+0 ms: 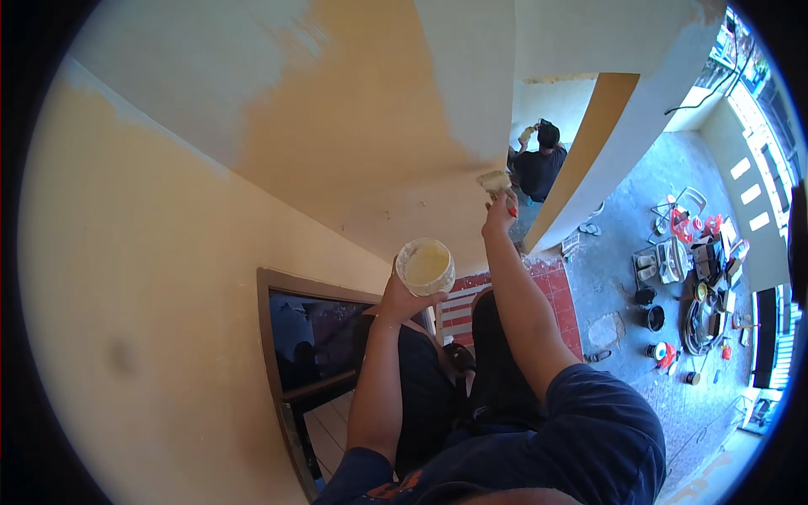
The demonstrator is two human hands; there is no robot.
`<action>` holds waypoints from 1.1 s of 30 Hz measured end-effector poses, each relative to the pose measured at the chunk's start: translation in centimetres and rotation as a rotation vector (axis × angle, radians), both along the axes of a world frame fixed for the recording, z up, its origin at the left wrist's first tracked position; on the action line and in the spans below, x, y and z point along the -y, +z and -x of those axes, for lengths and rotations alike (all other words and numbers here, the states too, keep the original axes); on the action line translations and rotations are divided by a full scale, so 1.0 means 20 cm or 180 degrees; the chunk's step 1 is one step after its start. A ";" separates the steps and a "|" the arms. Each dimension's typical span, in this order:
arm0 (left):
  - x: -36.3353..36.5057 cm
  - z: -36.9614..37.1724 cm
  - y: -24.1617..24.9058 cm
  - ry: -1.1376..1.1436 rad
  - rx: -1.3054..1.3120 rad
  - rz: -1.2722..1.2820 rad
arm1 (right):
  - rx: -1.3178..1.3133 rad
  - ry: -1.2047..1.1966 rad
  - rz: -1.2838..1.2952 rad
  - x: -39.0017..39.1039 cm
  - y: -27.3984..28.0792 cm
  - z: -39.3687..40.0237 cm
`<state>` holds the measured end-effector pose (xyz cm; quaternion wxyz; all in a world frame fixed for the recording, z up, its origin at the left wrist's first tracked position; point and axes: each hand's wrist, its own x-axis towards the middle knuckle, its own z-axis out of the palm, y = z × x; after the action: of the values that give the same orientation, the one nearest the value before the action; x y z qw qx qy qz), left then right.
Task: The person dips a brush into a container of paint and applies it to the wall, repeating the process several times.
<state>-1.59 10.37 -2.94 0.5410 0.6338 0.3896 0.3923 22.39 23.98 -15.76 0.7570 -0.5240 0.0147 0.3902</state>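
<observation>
My left hand [406, 296] is wrapped round a paint-smeared tub [425, 266] of pale yellow paint, held with its open top facing up. Farther out to the right, my right hand [502, 208] grips a wide paint brush [494, 181], whose pale head is at the wall [362, 109]. Orange-tan paint covers part of that wall, with greyish white areas on both sides. Whether the bristles touch the surface, I cannot tell.
Below me are red tiles [551, 295] and white slats. A person in dark clothes [541, 172] crouches beyond the opening at the upper right. Buckets [654, 317], a chair [690, 200] and clutter stand on the grey floor. A dark framed window [307, 337] is at lower left.
</observation>
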 end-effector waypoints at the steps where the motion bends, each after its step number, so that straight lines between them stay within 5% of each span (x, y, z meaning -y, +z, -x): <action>1: 0.00 0.00 -0.02 0.0053 -0.0024 0.0104 | 0.0006 0.0019 0.0001 -0.03 0.07 0.03; 6: 0.00 0.03 -0.05 0.0013 0.0036 0.0238 | -0.0334 -0.0120 -0.1721 -0.16 0.69 0.14; 10: 0.02 0.01 0.01 0.0087 -0.0049 0.0351 | 0.0247 -0.0338 -0.2272 -0.06 0.86 0.13; 13: 0.00 0.03 0.00 0.0073 -0.0092 0.0325 | 0.0481 -0.0255 -0.1512 -0.07 0.68 0.19; 17: 0.01 0.01 0.01 -0.0021 0.0301 0.0454 | 0.0426 -0.0080 -0.0844 -0.06 0.12 0.18; 19: 0.01 0.02 0.00 -0.0031 0.0218 0.0269 | 0.0066 -0.0160 -0.0296 -0.01 0.06 0.18; 22: 0.01 0.03 -0.01 -0.0008 0.0157 0.0214 | -0.0487 -0.0353 -0.0876 -0.11 0.07 0.19; 27: 0.02 0.02 0.02 0.0013 -0.0096 0.0363 | -0.0453 -0.0294 -0.1786 -0.09 0.58 0.14; 31: -0.01 0.05 -0.03 -0.0031 -0.0101 0.0363 | -0.0133 -0.0236 -0.1285 -0.08 0.26 0.20; 33: 0.00 0.04 -0.05 -0.0072 -0.0117 0.0393 | 0.0127 0.0025 -0.0294 -0.05 0.06 0.21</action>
<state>-2.49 10.44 -3.94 0.5763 0.6106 0.4157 0.3497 18.16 25.03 -14.60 0.7789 -0.4962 -0.0205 0.3830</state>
